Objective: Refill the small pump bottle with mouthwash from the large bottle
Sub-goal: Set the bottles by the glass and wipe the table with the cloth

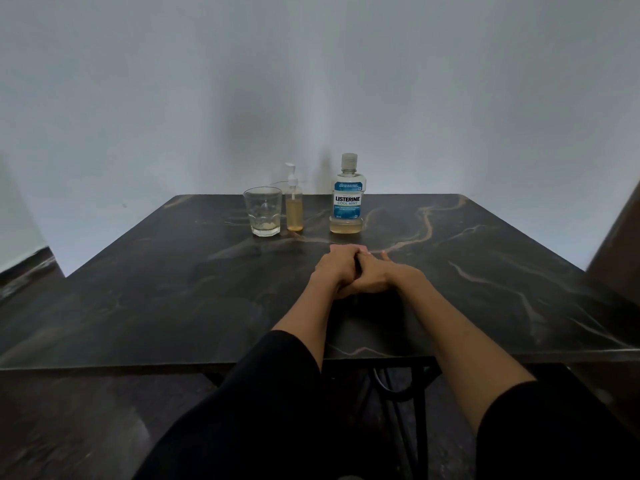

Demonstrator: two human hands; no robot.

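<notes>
Fingers folded together, left hand [335, 270] and right hand [375, 276] pressed into one clump on the dark table [485, 271]. Holding nothing but each other, as far as can be seen. Fingertips mostly tucked away and hard to make out; just one right finger poking up. Bare arms running back to black sleeves [270, 393], cut off at the bottom edge.

Farther out, well apart from the hands, three things standing in a row near the back edge of the table. Big bottle [346, 199] on the right, upright, grey cap on, blue label reading LISTERINE COOL MINT, only a little yellow liquid showing below the label. Small pump bottle [294, 206] to its left, upright, white pump on top, yellow liquid filling much of it. Glass [262, 211] just beside the pump bottle, maybe touching, hard to tell. Something pale at the bottom of the glass, too dim to name. Smaller label words too blurry to read.
</notes>
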